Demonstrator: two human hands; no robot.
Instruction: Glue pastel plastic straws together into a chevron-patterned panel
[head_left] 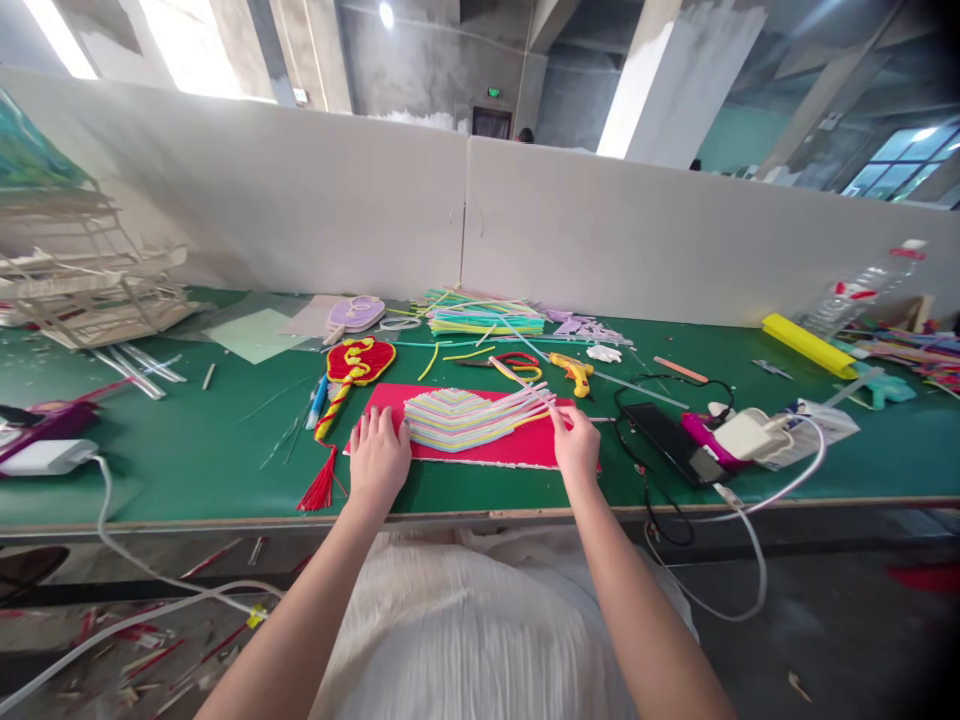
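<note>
A red board (525, 450) lies flat near the table's front edge, bearing a leaf-like shape of pastel strips (457, 420) whose loose ends fan out to the right. My left hand (381, 450) rests on the board's left end with its fingers spread, holding nothing. At the right end, my right hand (576, 440) pinches a thin pale strip (536, 385) that slants up to the left above the strip ends. Behind the board are red-handled scissors (520, 365) and a yellow glue gun (572, 373).
A red and yellow fan-shaped piece (360, 362) with a tassel lies left of the board. Strips (487, 318) are piled behind. On the right are a black phone (673, 443), cables, a power strip (712, 440) and a bottle (862, 290). A partition (315, 200) stands behind the table.
</note>
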